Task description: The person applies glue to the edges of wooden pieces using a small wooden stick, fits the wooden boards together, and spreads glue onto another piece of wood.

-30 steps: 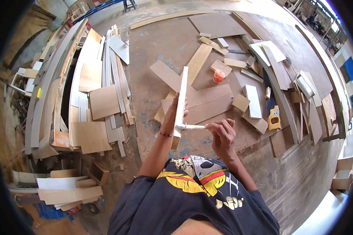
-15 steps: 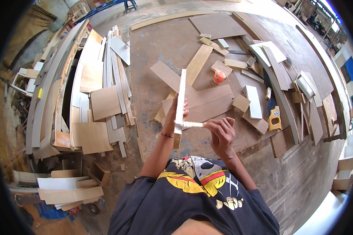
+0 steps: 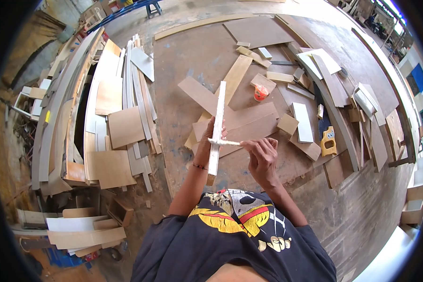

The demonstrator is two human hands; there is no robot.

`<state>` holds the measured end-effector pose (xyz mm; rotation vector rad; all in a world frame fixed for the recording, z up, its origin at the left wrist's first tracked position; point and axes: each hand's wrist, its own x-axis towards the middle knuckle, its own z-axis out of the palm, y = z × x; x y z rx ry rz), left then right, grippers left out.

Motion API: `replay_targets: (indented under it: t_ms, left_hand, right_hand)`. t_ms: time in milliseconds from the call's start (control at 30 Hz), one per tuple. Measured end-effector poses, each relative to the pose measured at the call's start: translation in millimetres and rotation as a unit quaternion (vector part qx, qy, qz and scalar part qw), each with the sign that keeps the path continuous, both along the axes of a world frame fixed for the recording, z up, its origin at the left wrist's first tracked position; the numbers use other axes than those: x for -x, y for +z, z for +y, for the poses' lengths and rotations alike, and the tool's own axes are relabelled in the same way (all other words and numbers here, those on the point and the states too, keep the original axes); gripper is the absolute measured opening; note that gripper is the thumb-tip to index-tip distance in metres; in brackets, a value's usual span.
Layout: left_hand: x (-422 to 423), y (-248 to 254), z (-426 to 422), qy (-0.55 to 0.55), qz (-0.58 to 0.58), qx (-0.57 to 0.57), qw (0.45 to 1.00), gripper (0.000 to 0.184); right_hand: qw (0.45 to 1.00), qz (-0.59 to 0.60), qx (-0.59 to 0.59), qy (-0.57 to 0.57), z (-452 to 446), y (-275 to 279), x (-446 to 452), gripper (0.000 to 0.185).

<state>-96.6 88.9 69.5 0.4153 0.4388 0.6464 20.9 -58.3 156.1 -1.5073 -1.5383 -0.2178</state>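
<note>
My left hand [image 3: 207,136] is wrapped round a narrow board [image 3: 216,127] whose upward edge is coated white. Between the fingers of my right hand [image 3: 262,152] is a thin stick [image 3: 231,143], its white-covered end resting on the board's edge near my left hand. An orange-red cup [image 3: 260,92] with pale stuff at its rim sits beyond, on a small wood piece [image 3: 263,82]. Under and behind the held board, several flat wood pieces [image 3: 251,123] lie across each other on the worktable [image 3: 178,56].
A saw with a yellow handle [image 3: 328,141] lies at the right, near a white block [image 3: 302,123] and a small wood block [image 3: 287,123]. Stacked boards and offcuts [image 3: 126,127] fill the left side. More panels [image 3: 331,80] lean and lie at the far right.
The stick in my right hand has moved up along the board's edge, away from my body. The board stays in my left hand, and the view has shifted slightly.
</note>
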Motion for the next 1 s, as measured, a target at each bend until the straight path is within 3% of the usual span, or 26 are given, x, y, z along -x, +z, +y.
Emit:
replay_targets:
  t_ms: [133,200,267,333,367,400,600,767,833,1000]
  left_hand:
    - [5.6,6.3,1.5,-0.008,-0.010,-0.023,1.000,0.050]
    - [7.9,10.4,2.7,-0.007,-0.071,-0.008,0.997,0.058]
    - [8.1,11.1,3.9,-0.016,-0.067,-0.010,0.998,0.061]
    - [10.1,3.3,5.4,-0.054,-0.043,-0.045,0.997,0.045]
    - [10.6,-1.9,7.8,-0.126,-0.130,-0.077,0.981,0.044]
    - [10.1,-1.3,5.0,-0.131,-0.132,-0.080,0.979,0.044]
    - [15.3,12.0,-16.2,-0.140,-0.171,-0.001,0.975,0.045]
    - [18.6,1.8,-16.6,-0.135,-0.176,-0.008,0.975,0.054]
    - [18.4,-1.4,-14.8,-0.157,-0.236,0.010,0.959,0.055]
    - [19.4,3.0,-20.0,-0.173,-0.225,-0.046,0.958,0.058]
  right_hand:
    - [0.995,0.030,-0.007,0.097,-14.9,12.6,3.7,0.023]
    - [0.992,0.050,-0.020,0.113,-13.5,12.6,3.9,0.023]
    - [0.994,0.083,-0.026,0.062,-7.7,6.0,0.0,0.020]
    - [0.995,0.095,-0.001,0.011,3.7,1.8,-8.4,0.017]
    - [0.990,0.135,-0.007,-0.040,13.6,-1.2,-12.2,0.017]
    - [0.980,0.176,-0.013,-0.090,23.0,-5.8,-17.1,0.018]
    - [0.985,0.101,-0.031,-0.136,49.8,-18.8,-37.9,0.029]
    - [0.992,0.018,-0.040,-0.117,53.7,-26.5,-46.9,0.040]
    - [0.991,-0.016,-0.041,-0.124,55.9,-23.8,-51.9,0.045]
    - [0.986,-0.024,-0.048,-0.159,76.3,-19.5,-77.9,0.044]
